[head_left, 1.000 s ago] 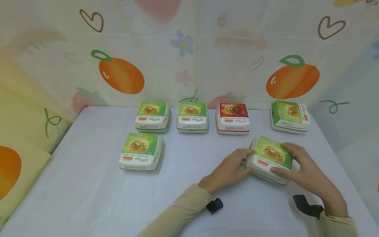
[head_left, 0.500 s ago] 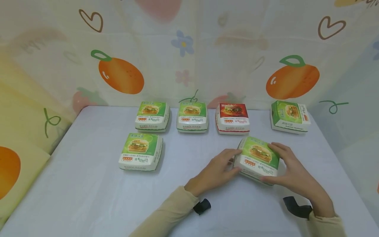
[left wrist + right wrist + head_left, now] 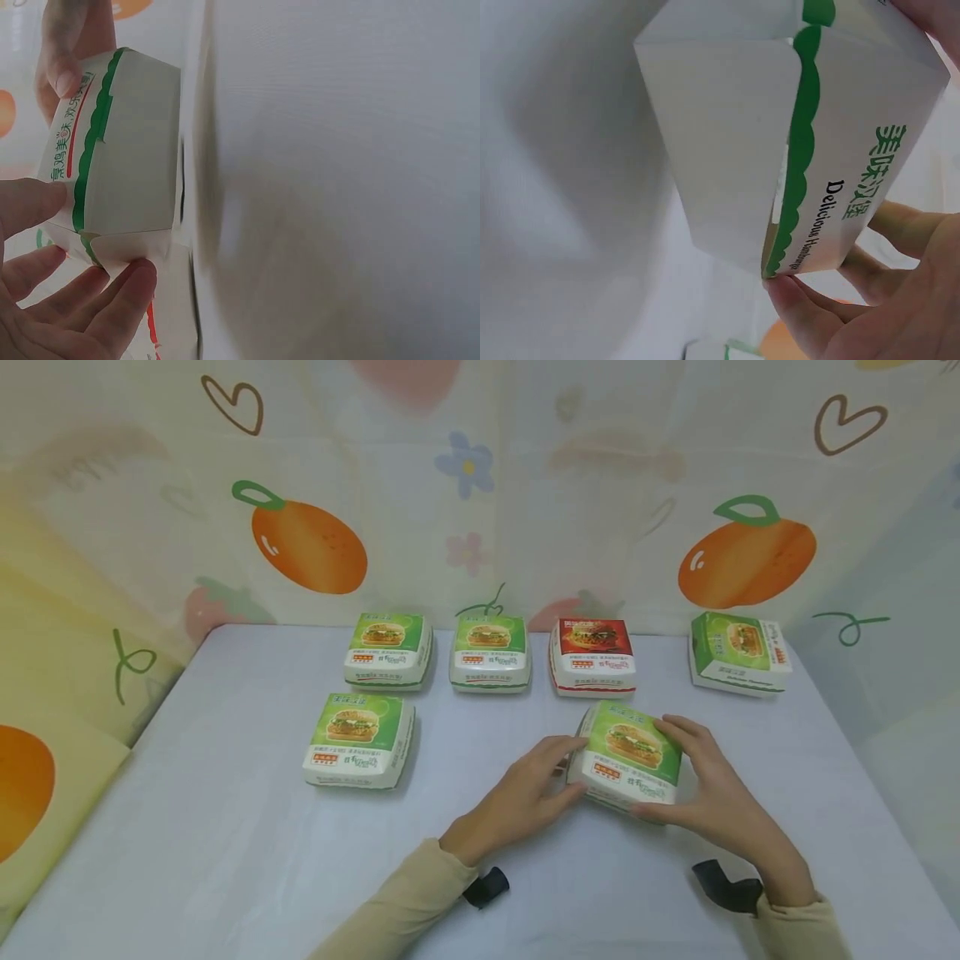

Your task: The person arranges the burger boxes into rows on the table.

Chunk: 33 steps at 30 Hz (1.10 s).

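Observation:
Between my two hands is a green-and-white hamburger box [image 3: 630, 752], turned slightly askew near the right of the table. My left hand [image 3: 517, 797] grips its left corner, thumb at the front and fingers along the side, as the left wrist view shows on the box [image 3: 127, 150]. At the opposite side, my right hand [image 3: 716, 802] holds the box with its thumb at the front corner and its fingers toward the back. In the right wrist view the box's side [image 3: 840, 165] bears "Delicious Hamburger" lettering. Whether its base touches the cloth, I cannot tell.
Behind stand two green boxes [image 3: 387, 652] [image 3: 490, 654], a red-topped box [image 3: 592, 657] and, far right, a turned green box [image 3: 738, 653]. Another green box [image 3: 360, 741] sits front left. A white cloth [image 3: 225, 843] covers the table; a printed curtain [image 3: 525, 527] hangs behind.
Both hands have moved left together with the hamburger box, which now lies just in front of the red-topped box. The other boxes stay where they were.

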Each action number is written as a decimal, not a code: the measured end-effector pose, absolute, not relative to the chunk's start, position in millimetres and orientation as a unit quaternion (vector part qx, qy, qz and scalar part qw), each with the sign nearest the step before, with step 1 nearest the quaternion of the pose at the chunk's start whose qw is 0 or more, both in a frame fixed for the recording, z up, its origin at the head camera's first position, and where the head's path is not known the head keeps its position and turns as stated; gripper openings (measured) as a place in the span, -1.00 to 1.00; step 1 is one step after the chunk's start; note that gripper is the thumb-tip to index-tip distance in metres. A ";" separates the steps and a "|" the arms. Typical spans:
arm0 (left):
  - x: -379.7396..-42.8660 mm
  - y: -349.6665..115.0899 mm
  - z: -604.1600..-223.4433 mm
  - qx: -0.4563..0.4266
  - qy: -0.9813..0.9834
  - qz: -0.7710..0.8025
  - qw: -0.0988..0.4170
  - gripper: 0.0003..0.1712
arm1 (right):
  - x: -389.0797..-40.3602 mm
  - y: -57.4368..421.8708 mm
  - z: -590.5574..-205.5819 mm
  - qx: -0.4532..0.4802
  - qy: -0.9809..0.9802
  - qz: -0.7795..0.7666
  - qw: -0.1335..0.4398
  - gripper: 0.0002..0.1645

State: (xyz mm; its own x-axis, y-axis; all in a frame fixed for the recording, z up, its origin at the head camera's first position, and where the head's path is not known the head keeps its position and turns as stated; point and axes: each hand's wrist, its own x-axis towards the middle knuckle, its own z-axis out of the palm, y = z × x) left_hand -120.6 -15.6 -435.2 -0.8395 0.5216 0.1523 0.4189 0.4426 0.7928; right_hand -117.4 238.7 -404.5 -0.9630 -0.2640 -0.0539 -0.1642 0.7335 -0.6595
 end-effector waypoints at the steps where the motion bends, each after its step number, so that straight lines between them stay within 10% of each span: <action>1: -119.8 -17.4 -434.9 0.275 0.847 0.450 0.057 -0.34 | -117.5 237.2 -404.8 -0.116 0.928 -0.348 0.070 0.37; 33: -99.7 -66.1 -440.0 0.180 0.861 0.476 0.007 -0.34 | -141.7 178.5 -418.0 -0.199 0.889 -0.410 0.033 0.26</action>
